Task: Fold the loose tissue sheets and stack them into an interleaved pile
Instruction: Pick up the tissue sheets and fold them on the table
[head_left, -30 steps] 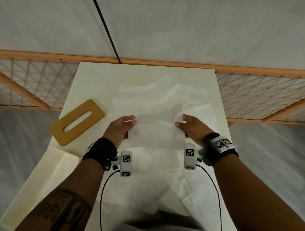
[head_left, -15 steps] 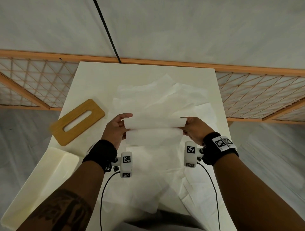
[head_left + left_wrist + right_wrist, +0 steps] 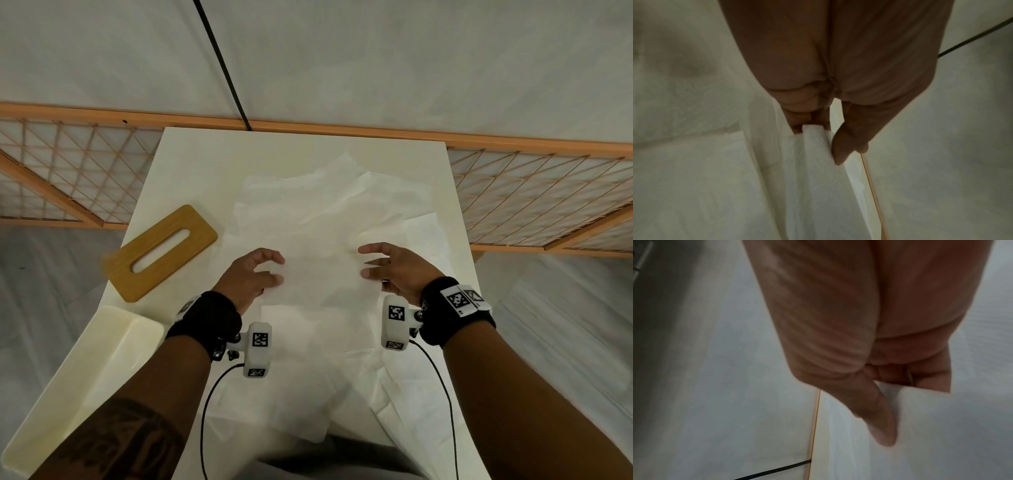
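On the white table (image 3: pixel 191 164) in head view, both hands spread over a folded tissue sheet (image 3: pixel 322 274) atop loose sheets (image 3: pixel 329 205); in wrist views, left hand (image 3: pixel 818 126) and right hand (image 3: pixel 879 386) pinching its ends; likely misaligned fold if released unevenly.

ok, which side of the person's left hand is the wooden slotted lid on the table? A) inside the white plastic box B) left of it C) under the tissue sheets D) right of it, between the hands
B: the tan wooden lid with the oblong slot lies flat on the white table to the left of the left hand, apart from the white tissue sheets.
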`<state>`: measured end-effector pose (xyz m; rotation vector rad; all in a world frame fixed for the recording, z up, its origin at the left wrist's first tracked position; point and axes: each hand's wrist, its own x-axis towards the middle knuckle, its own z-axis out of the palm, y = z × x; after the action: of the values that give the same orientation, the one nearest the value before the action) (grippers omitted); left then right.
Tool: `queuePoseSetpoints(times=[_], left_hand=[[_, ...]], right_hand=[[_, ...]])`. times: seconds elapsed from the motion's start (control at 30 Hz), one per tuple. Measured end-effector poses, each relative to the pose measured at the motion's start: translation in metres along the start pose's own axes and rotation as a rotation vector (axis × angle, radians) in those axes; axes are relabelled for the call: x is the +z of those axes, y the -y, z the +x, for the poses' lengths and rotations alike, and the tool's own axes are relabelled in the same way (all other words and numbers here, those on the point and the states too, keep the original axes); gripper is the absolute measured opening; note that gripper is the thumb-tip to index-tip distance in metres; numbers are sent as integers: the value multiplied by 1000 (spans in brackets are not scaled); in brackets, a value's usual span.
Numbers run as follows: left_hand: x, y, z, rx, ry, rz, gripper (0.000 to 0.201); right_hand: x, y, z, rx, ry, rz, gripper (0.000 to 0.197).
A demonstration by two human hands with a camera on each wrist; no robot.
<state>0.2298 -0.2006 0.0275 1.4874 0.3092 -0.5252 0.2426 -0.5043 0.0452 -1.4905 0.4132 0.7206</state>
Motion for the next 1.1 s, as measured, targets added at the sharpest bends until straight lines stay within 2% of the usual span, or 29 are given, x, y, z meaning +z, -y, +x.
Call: queuePoseSetpoints(times=[0.1, 0.23, 0.4, 0.47, 0.57, 0.67, 0.87, 0.97, 1.1], left_hand=[[-3, 3, -7, -52, 92, 92, 29], [-5, 6, -19, -67, 196, 460, 20], [-5, 11, -31, -169, 237, 410, 25], [-6, 17, -32, -142, 229, 567, 24], [-5, 27, -32, -33, 219, 937, 24], [-1, 35, -33, -9, 208, 1107, 20], [-1, 39, -32, 8, 156, 1211, 23], [-2, 35, -28, 17, 145, 1252, 25], [0, 36, -21, 22, 152, 1285, 28]], right_hand=[[0, -6, -2, 42, -11, -12, 43], [5, -22, -2, 97, 11, -107, 37], [13, -36, 1, 147, 28, -318, 27], [18, -40, 2, 148, 6, -394, 24], [23, -47, 5, 111, -43, -578, 20], [27, -53, 8, 52, -98, -679, 22], [32, -49, 16, 40, -190, -814, 23], [33, -38, 21, 72, -184, -845, 25], [32, -25, 28, 158, -161, -997, 28]])
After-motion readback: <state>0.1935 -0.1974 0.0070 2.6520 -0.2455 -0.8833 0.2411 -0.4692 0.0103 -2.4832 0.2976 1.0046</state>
